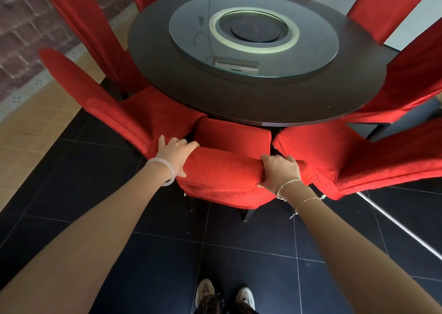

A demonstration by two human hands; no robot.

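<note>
A red fabric-covered chair (227, 170) stands directly in front of me, its seat tucked toward the round dark table (239, 98). My left hand (174, 153) grips the left end of the chair's backrest top, fingers curled over it. My right hand (279, 170) grips the right end of the same backrest top. Both arms reach straight forward. The chair's dark legs show below the cover on black floor tiles.
Several more red-covered chairs ring the table, one close on the left (114, 107) and one close on the right (346, 155). A glass turntable (253, 40) sits on the table. A brick wall (24, 26) is at left. My shoes (224, 294) stand on the black tiles.
</note>
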